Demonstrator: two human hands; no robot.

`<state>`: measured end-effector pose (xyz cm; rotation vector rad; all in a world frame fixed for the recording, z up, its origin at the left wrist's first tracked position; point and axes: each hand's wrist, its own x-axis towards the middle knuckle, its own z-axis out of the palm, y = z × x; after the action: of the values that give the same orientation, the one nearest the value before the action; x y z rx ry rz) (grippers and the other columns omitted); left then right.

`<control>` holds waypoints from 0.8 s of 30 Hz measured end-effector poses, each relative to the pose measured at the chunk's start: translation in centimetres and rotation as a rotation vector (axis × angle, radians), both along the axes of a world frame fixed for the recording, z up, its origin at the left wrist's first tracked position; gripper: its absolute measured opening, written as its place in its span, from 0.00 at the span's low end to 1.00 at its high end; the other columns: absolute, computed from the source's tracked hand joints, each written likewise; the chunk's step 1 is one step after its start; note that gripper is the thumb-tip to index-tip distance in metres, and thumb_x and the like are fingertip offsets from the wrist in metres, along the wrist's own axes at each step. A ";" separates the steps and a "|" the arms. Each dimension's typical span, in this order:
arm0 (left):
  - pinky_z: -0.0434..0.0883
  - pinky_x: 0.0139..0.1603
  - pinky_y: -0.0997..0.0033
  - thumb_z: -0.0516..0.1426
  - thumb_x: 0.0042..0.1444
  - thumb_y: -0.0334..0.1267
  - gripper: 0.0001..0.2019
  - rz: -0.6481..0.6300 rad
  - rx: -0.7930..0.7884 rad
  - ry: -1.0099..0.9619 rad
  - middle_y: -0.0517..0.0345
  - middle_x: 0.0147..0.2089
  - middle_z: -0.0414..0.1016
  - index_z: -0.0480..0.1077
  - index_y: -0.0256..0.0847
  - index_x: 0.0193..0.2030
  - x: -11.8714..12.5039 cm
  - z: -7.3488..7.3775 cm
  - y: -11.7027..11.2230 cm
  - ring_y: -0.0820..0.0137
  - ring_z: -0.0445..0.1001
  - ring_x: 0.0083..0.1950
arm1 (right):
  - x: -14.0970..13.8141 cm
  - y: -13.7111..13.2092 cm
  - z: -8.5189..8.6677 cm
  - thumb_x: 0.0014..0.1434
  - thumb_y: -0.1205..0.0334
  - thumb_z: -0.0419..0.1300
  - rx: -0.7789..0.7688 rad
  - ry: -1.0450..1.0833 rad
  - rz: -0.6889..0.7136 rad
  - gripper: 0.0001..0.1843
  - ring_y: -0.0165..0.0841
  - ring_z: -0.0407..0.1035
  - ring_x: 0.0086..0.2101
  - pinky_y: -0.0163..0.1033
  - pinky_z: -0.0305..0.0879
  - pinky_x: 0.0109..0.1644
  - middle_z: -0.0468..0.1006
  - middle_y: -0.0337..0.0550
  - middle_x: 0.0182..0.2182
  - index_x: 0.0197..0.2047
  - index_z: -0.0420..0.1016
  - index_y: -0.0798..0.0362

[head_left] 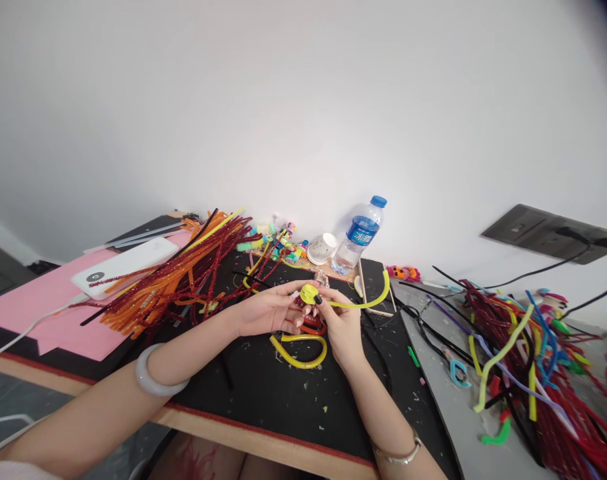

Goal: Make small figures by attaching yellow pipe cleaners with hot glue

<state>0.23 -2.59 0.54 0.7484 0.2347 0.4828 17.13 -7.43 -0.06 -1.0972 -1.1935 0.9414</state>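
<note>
From my remote seat I see both hands meeting over the black mat (283, 400), just in front of the person's chest; the left hand (266, 310) has its fingers curled in, thumb and fingertips closed on the yellow pipe cleaner (309, 292) where it is wound into a small flat coil; the right hand (342, 325) pinches the same coil from the other side, thumb with a dark nail pressed on top, and the free end of the stem runs off to the right and curves upward over the phone (374, 283); a small red piece (312, 325) sits between the palms just under the coil, and I cannot tell which hand holds it; a second yellow stem (299, 351) lies bent in a loop on the mat just below the hands, apart from them; a pale bangle (158, 375) circles the left wrist; to the left lies a heap of orange and red stems (183, 277) beside a white power bank (126, 263) on a pink sheet (38, 303); behind the hands stand a water bottle (358, 237) and a paper cup (322, 248) near the wall; to the right a grey board (448, 407) carries a mixed pile of stems (523, 353).
</note>
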 end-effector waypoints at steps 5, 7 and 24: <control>0.63 0.34 0.73 0.53 0.56 0.34 0.22 0.003 0.030 -0.036 0.57 0.34 0.64 0.59 0.48 0.58 0.3 0.0 -0.1 0.75 0.66 0.32 | -0.1 0.0 0.1 0.53 0.59 0.59 -0.005 0.015 0.006 0.10 0.26 0.64 0.22 0.32 0.62 0.28 0.71 0.35 0.20 0.38 0.72 0.53; 0.62 0.33 0.74 0.53 0.56 0.35 0.23 0.008 0.041 -0.048 0.59 0.32 0.62 0.57 0.48 0.59 0.4 0.0 -0.1 0.74 0.65 0.32 | -0.2 0.0 0.1 0.53 0.59 0.59 -0.014 0.020 0.014 0.10 0.26 0.64 0.21 0.31 0.61 0.27 0.70 0.34 0.19 0.38 0.71 0.53; 0.59 0.30 0.75 0.52 0.57 0.36 0.25 0.012 0.088 0.015 0.62 0.29 0.63 0.48 0.53 0.60 0.6 0.5 -0.4 0.78 0.63 0.26 | -0.3 0.1 -0.1 0.56 0.59 0.57 -0.059 0.077 0.128 0.17 0.21 0.53 0.17 0.29 0.47 0.21 0.67 0.32 0.18 0.48 0.68 0.55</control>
<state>0.83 -2.96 1.02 0.8366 0.2330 0.5015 16.84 -7.37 -0.17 -1.0311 -1.1896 1.1145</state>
